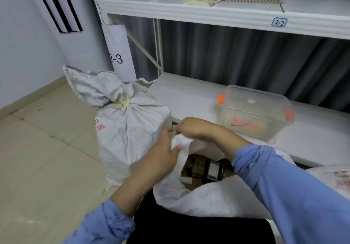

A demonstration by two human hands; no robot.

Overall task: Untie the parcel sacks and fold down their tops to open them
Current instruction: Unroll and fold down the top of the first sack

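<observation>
Fingers: both sets are curled on white cloth. The right hand (193,128) closes over a bunched fold of rim, and the left hand (162,149) pinches the same rim just beside it with its thumb on the fabric. Blur hides the exact fingertip contact.
Near sack (198,200): it sits on the floor right in front of the person, below the hands. Its mouth is already loose and gaping, and the parcels (204,168) show inside.
Step in hand: this looks like the fold-down on the near sack, with the far edge of the rim gathered but not yet rolled over.
Next move: probably to turn that rim outward and down, then work round the mouth so the cuff sits even.
Far sack (130,130): it stands upright to the left, against the shelf's corner, with its neck cinched by a yellow tie (123,103). It is untouched and still needs untying.
Lower shelf (189,96): it carries a clear box (253,111) with orange clips, apart from both sacks.
</observation>
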